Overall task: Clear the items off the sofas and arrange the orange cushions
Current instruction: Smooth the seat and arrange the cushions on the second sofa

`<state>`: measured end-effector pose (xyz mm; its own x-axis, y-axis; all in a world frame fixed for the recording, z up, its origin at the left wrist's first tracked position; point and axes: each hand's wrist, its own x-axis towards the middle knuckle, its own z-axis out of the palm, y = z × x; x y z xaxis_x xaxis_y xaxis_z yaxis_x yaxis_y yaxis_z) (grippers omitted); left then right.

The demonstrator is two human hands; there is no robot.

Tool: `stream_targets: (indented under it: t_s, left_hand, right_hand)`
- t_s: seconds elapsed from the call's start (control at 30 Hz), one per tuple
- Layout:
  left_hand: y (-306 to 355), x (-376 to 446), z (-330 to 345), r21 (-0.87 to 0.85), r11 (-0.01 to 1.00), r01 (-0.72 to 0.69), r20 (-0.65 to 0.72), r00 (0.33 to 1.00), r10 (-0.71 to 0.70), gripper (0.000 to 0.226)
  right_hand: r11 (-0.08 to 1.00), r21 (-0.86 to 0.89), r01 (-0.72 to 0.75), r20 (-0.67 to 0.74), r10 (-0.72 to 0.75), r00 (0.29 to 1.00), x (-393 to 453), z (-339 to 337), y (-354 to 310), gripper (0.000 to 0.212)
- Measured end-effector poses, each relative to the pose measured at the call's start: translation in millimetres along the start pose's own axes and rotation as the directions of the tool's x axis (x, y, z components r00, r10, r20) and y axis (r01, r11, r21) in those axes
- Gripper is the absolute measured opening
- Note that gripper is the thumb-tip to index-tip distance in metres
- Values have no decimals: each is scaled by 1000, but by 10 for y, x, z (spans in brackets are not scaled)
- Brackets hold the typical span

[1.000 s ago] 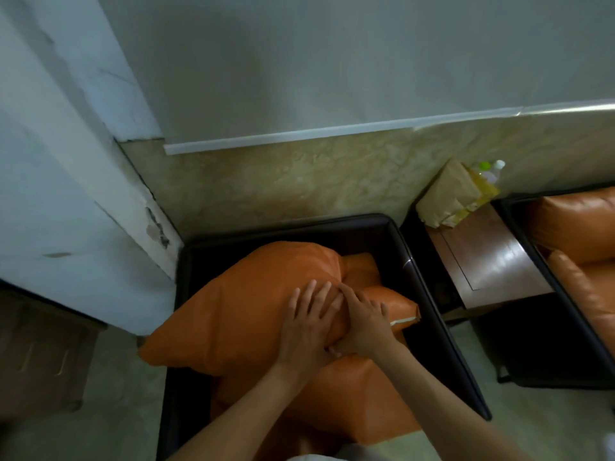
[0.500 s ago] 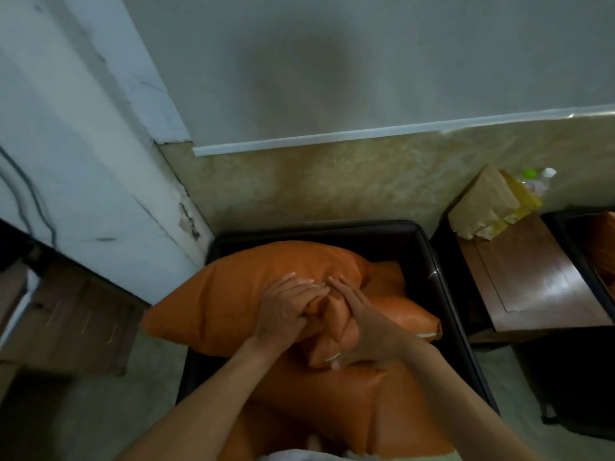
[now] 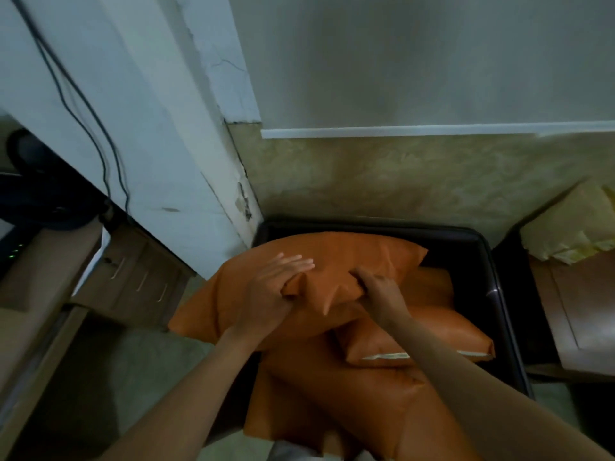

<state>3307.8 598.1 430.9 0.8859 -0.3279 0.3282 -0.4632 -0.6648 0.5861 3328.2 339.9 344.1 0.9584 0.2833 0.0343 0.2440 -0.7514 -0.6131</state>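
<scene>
Head view: both hands grip a bunched fold of the top cushion (image 3: 332,261) — left hand (image 3: 276,287) with fingers laid flat on it, right hand (image 3: 376,291) clenched around it — atop other cushions on the sofa (image 3: 499,294).

Both hands (image 3: 327,294) have bunched the top orange cushion (image 3: 332,261) into a raised fold.

Orange cushion (image 3: 336,261); black sofa frame (image 3: 499,294); brown side table (image 3: 582,311); mottled beige wall panel (image 3: 399,181); yellow paper (image 3: 565,231).
</scene>
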Motion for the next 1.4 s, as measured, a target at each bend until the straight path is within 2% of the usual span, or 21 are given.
stream_targets:
  t_s: [0.07,0.17,0.23,0.3,0.37,0.4,0.43,0.47,0.5,0.53,0.6,0.67,0.77,0.83,0.9,0.97,1.07,1.13,1.2,1.3,1.4]
  left_hand:
    - [-249,-128,-154,39,994,101,-23,995,-100,55]
    - [-248,-320,-352,122,960,253,-183,956,-229,76]
    - [-5,-327,-331,178,965,190,-221,964,-149,84]
    - [116,-251,-229,335,937,95,-85,994,-70,90]
    - [-91,-152,-142,504,853,138,37,983,-181,100]
    - [-288,-129,-116,562,799,214,91,944,-317,105]
    - [-492,-119,-102,609,734,300,142,870,-473,113]
    - [-676,-129,-87,655,664,361,199,765,-613,121]
    - [-811,-156,-61,698,607,380,246,669,-701,128]
    - [-901,-188,-11,727,578,370,261,629,-732,130]
    - [-961,-210,134,740,573,352,241,657,-715,119]
    - [-957,-148,331,745,584,322,236,691,-683,112]
    - [-1042,35,587,764,577,288,291,645,-706,138]
    - [-1183,113,682,764,572,299,299,621,-724,144]
    - [-1312,137,711,769,554,319,298,588,-752,142]
    - [-1399,161,742,783,531,325,292,562,-774,134]
    - [-1488,192,786,795,514,322,287,548,-786,126]
    - [-1567,187,808,785,520,336,283,552,-784,119]
    - [-1628,192,796,780,528,337,297,543,-786,114]
    - [-1669,271,810,785,523,332,300,535,-790,100]
    - [-1654,344,826,808,532,253,334,548,-767,78]
  right_hand:
    - [999,-44,26,52,-24,998,161,170,-182,52]
    - [993,-92,77,141,-64,988,441,376,-613,42]
    - [988,-85,126,179,-109,978,617,517,-918,42]
    - [982,-40,182,209,-170,963,744,696,-1167,44]
    - [978,-32,205,298,-187,936,837,898,-1270,39]
    - [977,-2,213,359,-198,912,872,991,-1259,50]
    - [979,30,204,405,-198,892,895,1054,-1228,66]
    - [983,54,175,430,-181,884,915,1124,-1143,83]
    - [988,46,144,447,-150,882,926,1154,-1047,98]
    - [992,6,128,462,-116,879,941,1177,-936,110]
    - [983,-130,131,518,-45,854,935,1209,-719,130]
    - [936,-295,193,602,25,798,1006,1224,-574,147]
    - [802,-491,341,665,92,741,1306,1219,-404,160]
    - [756,-541,370,638,82,765,1457,1165,-266,154]
    - [729,-591,344,565,70,822,1549,1103,-100,146]
    - [741,-630,234,479,133,867,1657,1065,90,156]
    - [797,-590,130,458,197,867,1806,1132,316,169]
    - [818,-560,132,458,172,872,1853,1256,381,167]
    - [847,-517,124,458,151,876,1872,1379,422,156]
    - [871,-475,125,405,91,910,1855,1414,523,129]
    - [901,-410,144,361,15,933,1810,1299,642,96]
